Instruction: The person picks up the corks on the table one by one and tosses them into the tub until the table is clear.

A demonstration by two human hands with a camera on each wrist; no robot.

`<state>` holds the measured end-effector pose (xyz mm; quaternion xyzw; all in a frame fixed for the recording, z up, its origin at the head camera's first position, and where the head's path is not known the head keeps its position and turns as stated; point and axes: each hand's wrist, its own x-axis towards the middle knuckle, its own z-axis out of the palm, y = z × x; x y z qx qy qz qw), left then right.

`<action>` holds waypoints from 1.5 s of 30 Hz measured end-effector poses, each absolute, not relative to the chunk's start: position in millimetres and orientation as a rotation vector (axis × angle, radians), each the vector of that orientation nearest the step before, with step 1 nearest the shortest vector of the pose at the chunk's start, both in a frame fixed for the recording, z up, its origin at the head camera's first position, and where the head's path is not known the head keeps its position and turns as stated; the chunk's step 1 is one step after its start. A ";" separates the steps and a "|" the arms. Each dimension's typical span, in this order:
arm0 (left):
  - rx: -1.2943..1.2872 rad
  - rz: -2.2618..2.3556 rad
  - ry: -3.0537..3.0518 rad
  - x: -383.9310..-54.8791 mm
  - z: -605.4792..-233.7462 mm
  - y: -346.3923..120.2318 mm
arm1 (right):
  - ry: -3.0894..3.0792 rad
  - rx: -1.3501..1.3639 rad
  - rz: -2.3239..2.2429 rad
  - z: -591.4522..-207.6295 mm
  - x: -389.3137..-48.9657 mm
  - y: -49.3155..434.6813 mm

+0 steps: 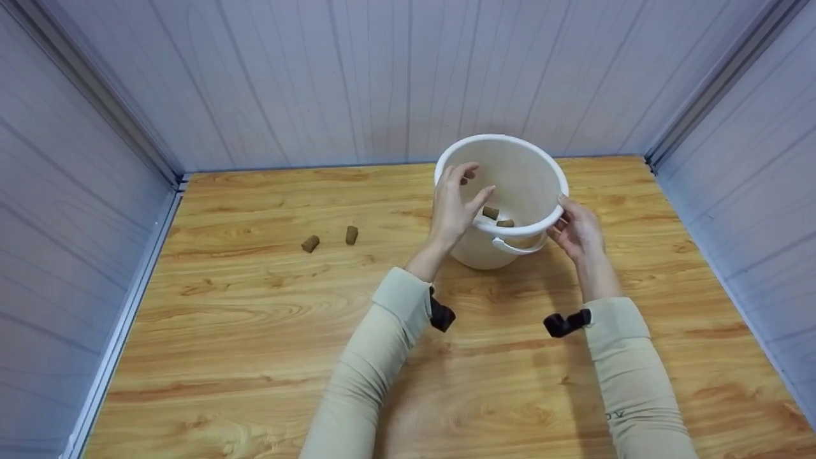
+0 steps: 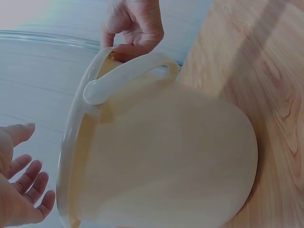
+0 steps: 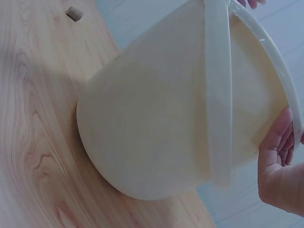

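Note:
A white bucket (image 1: pixel 488 252) leans slightly, its mouth facing up. My right hand (image 1: pixel 579 233) grips the bucket's rim at the right side, thumb and fingers on either side of the edge. My left hand (image 1: pixel 451 213) hovers over the left part of the mouth, fingers spread and thumb apart; in the left wrist view the left hand (image 2: pixel 21 183) holds nothing. Inside, near the bottom, lie short brown cork-like pieces, one cork (image 1: pixel 490 213) and another cork (image 1: pixel 505 224). On the table to the left are a cork (image 1: pixel 310 243) and an upright-looking cork (image 1: pixel 351 235).
The bucket's white handle (image 1: pixel 519 247) hangs down on the near side. Under everything is a wood-grain table (image 1: pixel 255 344). Pale panel walls rise behind the table (image 1: pixel 306 83) and along both its sides.

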<state>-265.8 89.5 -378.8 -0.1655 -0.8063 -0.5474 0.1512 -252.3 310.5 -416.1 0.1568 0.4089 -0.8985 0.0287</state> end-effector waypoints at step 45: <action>-0.357 -1.665 -2.194 -247.5 -406.6 14.7 | 1.232 0.437 -2.782 -415.6 -249.7 311.0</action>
